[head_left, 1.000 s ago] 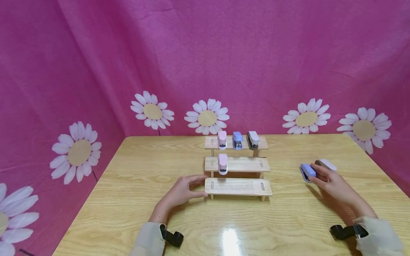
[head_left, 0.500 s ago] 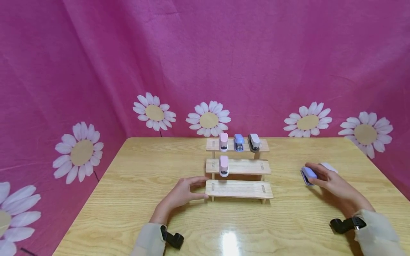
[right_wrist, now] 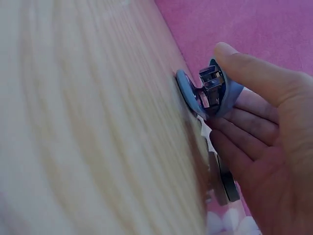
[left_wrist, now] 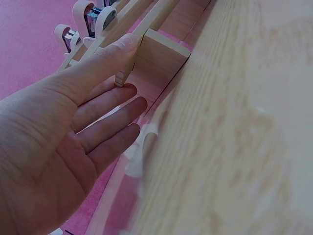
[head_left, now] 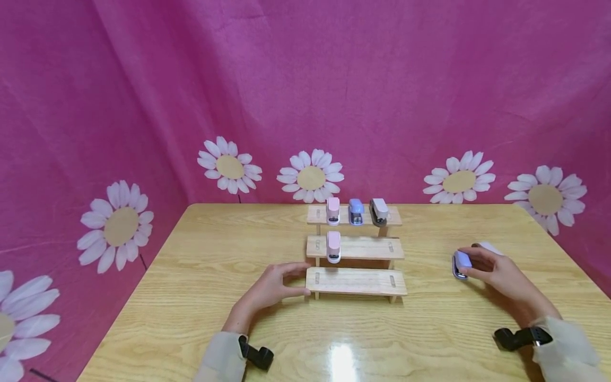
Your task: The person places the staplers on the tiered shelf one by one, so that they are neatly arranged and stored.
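At the left end of the bottom step of a three-tier wooden stand point(head_left: 355, 281), my left hand point(head_left: 273, 286) grips the board between thumb and index finger. Its other fingers point(left_wrist: 115, 125) extend loosely below in the left wrist view. Over on the right, my right hand point(head_left: 501, 276) pinches a small lavender-blue stapler point(head_left: 461, 263) by its sides. The right wrist view shows the metal front of this stapler point(right_wrist: 212, 90) facing the camera, its base close to the tabletop. Behind the right hand lies a white-and-dark stapler point(head_left: 489, 247), partly hidden by the fingers.
On the top step stand a pink stapler point(head_left: 333, 211), a blue stapler point(head_left: 355, 211) and a white-and-grey stapler point(head_left: 379, 211). Another pink stapler point(head_left: 333, 246) sits at the left of the middle step. A pink flowered curtain point(head_left: 382, 106) hangs behind the wooden table point(head_left: 229, 239).
The right hand has turned the lavender-blue stapler so its front points more toward the near side, shifting it slightly nearer. The left hand stays at the stand.
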The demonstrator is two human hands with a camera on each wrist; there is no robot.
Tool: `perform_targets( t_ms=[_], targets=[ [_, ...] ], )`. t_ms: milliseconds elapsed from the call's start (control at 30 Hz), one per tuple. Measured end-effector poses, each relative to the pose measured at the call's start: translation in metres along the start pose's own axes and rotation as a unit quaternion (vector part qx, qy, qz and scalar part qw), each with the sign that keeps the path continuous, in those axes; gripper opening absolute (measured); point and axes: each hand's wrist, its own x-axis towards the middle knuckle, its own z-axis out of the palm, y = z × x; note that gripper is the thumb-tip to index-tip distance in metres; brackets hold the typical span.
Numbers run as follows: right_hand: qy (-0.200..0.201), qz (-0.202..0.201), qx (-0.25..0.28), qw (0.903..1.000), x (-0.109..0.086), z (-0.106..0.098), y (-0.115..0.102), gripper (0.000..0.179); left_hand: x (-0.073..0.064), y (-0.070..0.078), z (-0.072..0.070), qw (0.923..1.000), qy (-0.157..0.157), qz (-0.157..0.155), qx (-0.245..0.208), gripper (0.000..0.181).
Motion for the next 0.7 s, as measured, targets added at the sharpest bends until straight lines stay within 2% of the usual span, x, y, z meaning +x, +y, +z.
perform_targets(
  t_ms=[133,267,367,600,700],
  targets=[
    [0.032,-0.008,0.015,0.9994,-0.004,0.003,-0.006,0.062,0.0,0.0,0.0,1.0,0.0,0.0,-0.004,0.06],
    [0.063,-0.057,0.023,0.9961,-0.006,0.009,-0.018,0.053,0.0,-0.001,0.0,1.0,0.0,-0.002,-0.006,0.06],
    [0.082,-0.098,0.001,0.9918,-0.007,0.015,-0.03,0.049,0.0,0.0,0.0,1.0,0.0,-0.002,-0.005,0.059],
    [0.1,-0.166,0.009,0.9811,-0.003,0.026,-0.063,0.049,0.0,-0.001,0.0,0.9999,0.001,-0.002,-0.01,0.06],
    [0.103,-0.183,0.007,0.9778,-0.002,0.031,-0.077,0.05,0.0,-0.001,0.0,0.9999,-0.001,-0.003,-0.013,0.06]
  ],
)
